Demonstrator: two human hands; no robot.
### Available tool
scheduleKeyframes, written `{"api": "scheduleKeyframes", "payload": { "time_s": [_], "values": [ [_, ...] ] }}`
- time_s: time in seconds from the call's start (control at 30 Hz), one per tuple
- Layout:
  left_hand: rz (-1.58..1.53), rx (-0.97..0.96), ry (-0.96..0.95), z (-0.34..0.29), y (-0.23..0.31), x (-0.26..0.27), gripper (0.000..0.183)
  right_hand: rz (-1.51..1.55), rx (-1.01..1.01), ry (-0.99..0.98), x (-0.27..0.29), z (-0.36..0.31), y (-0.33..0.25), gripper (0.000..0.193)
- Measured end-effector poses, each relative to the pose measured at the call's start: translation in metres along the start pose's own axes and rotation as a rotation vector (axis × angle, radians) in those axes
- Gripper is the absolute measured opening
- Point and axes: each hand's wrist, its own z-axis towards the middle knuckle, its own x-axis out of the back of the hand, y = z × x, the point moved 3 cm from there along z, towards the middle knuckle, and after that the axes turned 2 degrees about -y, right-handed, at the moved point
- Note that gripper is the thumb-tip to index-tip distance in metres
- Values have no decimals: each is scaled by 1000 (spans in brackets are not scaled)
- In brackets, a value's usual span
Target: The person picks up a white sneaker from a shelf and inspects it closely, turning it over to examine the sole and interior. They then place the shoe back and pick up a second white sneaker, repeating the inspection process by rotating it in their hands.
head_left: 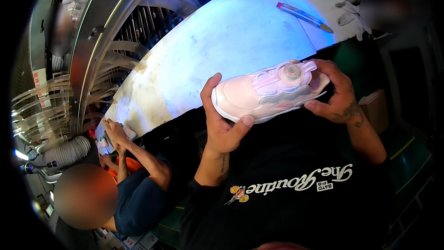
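A pale pink sneaker (240, 95) with a white sole and a round dial on its tongue is held up between my two hands, near the front edge of the lit table. My left hand (222, 127) grips the toe end, its thumb against the side of the sole. At the heel end, my right hand (336, 93) wraps round the collar, fingers behind and thumb on the near side. The toe points left and the dial faces up. The sneaker's far side and underside are hidden.
Beyond the sneaker lies a white table (208, 32) under bluish light. A brush (305, 16) and a white glove (351, 20) rest at its far right. Clear plastic strips (115, 65) hang over rollers behind. At the left, a co-worker (143, 199) handles shoes; a ribbed hose (73, 152) runs nearby.
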Motion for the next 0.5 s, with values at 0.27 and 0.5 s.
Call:
{"api": "scheduleKeyframes", "payload": {
  "time_s": [0.27,0.5],
  "values": [
    [-6,11,-14,-1,-2,-2,102,3,-34,-1,1,-8,2,80],
    [5,-6,-49,-1,0,-3,100,-19,-58,-27,2,-11,4,82]
  ]
}}
